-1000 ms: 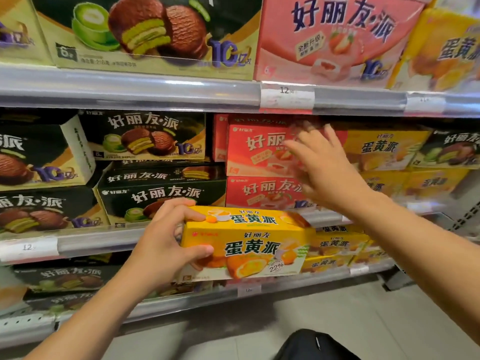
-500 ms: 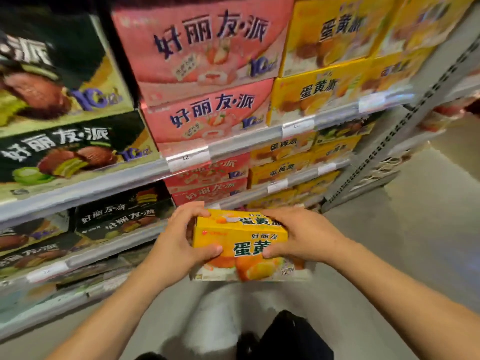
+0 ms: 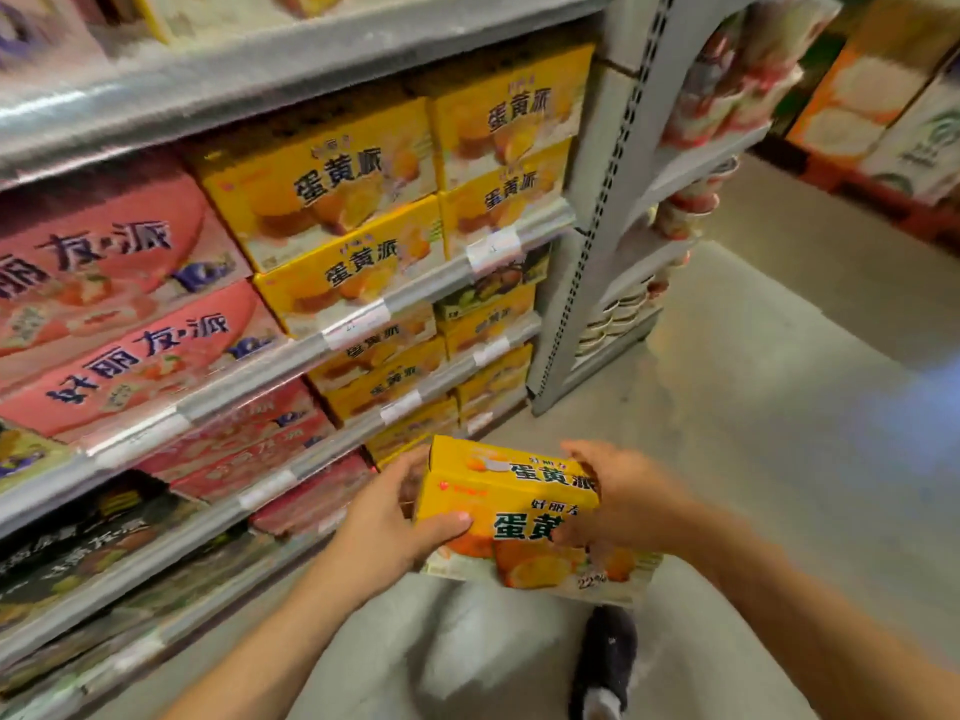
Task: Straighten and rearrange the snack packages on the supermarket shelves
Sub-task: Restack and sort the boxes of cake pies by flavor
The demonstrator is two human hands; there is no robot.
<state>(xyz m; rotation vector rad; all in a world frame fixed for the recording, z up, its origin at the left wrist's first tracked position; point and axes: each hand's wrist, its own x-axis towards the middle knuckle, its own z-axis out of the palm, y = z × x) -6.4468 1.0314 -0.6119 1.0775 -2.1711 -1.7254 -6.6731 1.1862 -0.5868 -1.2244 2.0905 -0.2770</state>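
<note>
Held box: a yellow rectangular cardboard snack box (image 3: 511,517) printed with egg-yolk cakes sits between both hands, in the air in front of the shelves, tilted with its top face toward the camera.
Left hand: the left hand (image 3: 387,517) grips the box's left end, thumb across the front face, fingers curled behind.
Right hand: the right hand (image 3: 618,504) grips the right end, fingers over the top edge, thumb pressing the front.
Below: light grey trousers (image 3: 452,646) and a dark shoe (image 3: 605,652) show under the box, on the pale concrete floor (image 3: 779,407).
Nearest shelves: grey metal shelf rails (image 3: 291,470) with white price tags run diagonally just left of the hands; blurred dark green snack boxes (image 3: 78,553) stand at lower left.
Middle: pink strawberry-print snack boxes (image 3: 140,350) stack in rows left of the yellow ones.
Farther: matching yellow snack boxes (image 3: 332,200) fill several shelves beside a grey perforated upright post (image 3: 613,174).
Farthest: blurred red-and-white cups (image 3: 727,96) sit on the end rack; orange and white cartons (image 3: 883,85) stand across the aisle.
</note>
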